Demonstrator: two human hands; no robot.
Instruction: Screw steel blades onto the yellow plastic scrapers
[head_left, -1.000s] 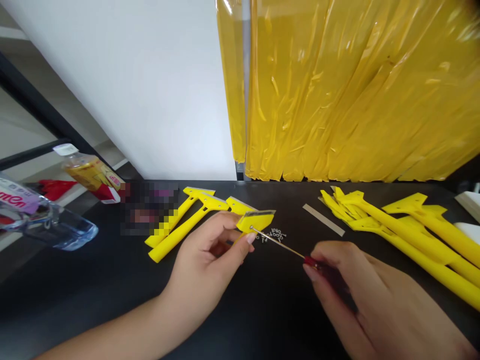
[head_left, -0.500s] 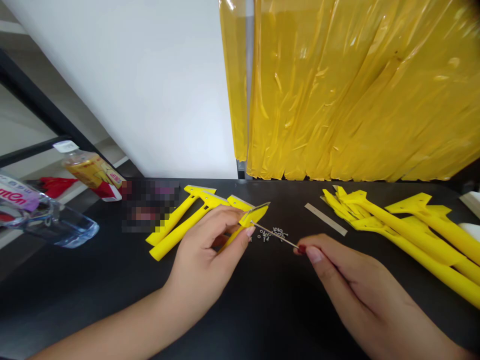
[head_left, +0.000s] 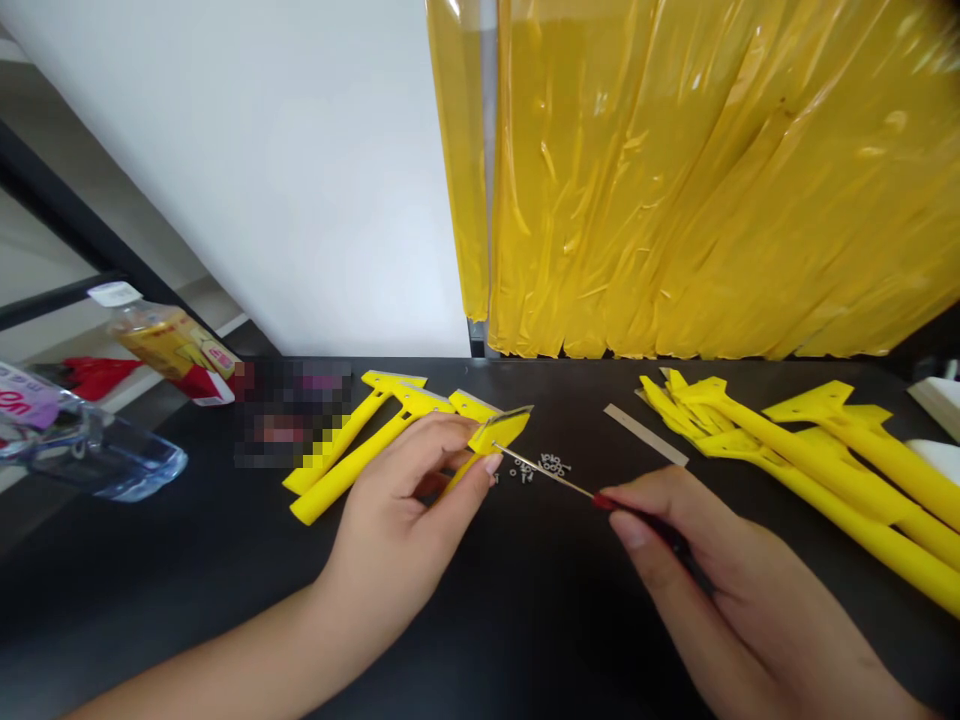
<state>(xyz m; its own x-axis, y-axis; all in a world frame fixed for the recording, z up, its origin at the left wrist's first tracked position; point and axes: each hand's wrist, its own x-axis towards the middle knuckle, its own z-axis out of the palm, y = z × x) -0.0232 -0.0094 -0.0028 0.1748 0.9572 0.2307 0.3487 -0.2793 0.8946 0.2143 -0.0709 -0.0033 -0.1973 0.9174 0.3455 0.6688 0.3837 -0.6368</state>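
My left hand [head_left: 412, 495] is closed around a yellow scraper [head_left: 504, 430], its head tilted up with a thin metal blade along the edge. My right hand [head_left: 697, 550] grips a screwdriver [head_left: 559, 480] by its dark red handle. The screwdriver's tip meets a screw at the scraper's head. Small loose screws and nuts [head_left: 551, 465] lie scattered on the black table behind the shaft. More yellow scrapers [head_left: 345, 455] with blades rest just left of my left hand. A flat loose blade [head_left: 645, 434] lies beyond my right hand.
Several yellow scraper handles [head_left: 825, 465] are piled at the right of the black table [head_left: 480, 620]. At the left lie a clear plastic bottle [head_left: 112, 460] and a juice bottle [head_left: 172, 345]. Yellow plastic-wrapped material [head_left: 712, 180] and a white panel [head_left: 322, 170] stand behind.
The fingers of my right hand have shifted on the screwdriver handle, with thumb and forefinger now further apart. The tip stays at the scraper's screw. The whole view has moved slightly.
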